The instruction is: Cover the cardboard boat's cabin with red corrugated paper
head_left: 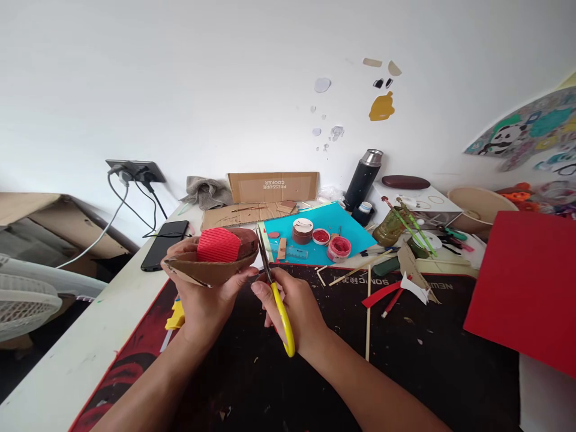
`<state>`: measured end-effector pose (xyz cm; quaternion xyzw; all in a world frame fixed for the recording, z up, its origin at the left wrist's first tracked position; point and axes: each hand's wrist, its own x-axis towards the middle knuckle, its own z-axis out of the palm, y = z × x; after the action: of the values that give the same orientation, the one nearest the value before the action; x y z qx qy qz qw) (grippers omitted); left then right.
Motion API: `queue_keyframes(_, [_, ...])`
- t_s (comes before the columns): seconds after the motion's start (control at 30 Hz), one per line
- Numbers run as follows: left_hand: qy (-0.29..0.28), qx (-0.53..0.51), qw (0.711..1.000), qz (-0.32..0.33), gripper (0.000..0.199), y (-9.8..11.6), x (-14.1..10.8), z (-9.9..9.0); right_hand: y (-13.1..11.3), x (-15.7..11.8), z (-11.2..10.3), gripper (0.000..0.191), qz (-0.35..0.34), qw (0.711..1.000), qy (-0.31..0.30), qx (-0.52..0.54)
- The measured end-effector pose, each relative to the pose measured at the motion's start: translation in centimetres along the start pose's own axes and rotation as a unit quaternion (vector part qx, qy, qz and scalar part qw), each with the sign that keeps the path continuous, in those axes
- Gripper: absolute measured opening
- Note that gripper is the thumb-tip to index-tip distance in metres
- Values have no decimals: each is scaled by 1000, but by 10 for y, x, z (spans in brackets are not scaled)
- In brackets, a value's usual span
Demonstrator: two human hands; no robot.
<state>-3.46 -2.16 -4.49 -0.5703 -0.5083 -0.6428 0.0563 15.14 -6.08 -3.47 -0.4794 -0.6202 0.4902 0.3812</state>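
Observation:
My left hand (202, 306) is wrapped round a small cardboard model (211, 271) with a pointed end at the left. Red corrugated paper (219, 245) sits inside it, beside a brown-painted part at the right. My right hand (299, 303) grips a pair of scissors (279, 312) with yellow handles. The scissors point up and away, their blades close beside the model's right end; whether they touch it I cannot tell. Under my left hand lies a yellow tool (175, 316), partly hidden.
A black desk mat (342, 384) lies beneath my hands. Behind are a blue sheet (351, 231) with paint pots (339, 248), a flask (363, 179) and cardboard (273, 187). A phone (165, 245) lies left, a fan (27, 297) beyond. Red board (526, 288) stands right; a thin stick (368, 324) crosses the mat.

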Motion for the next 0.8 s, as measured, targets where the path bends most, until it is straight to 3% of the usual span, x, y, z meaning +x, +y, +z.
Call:
queue_keyframes(0.17, [-12,-12,1000,-5,96,5,0,0,-1,0,0,41,-6,1000,15,-20])
queue_keyframes(0.53, [2,-34,997,62,88,3,-1,0,-6,2,0,38,-3,998,20,-56])
queue_keyframes(0.8, [-19,-14,999,-37,94,9,-3,-3,-5,1,3,39,11,998,27,-49])
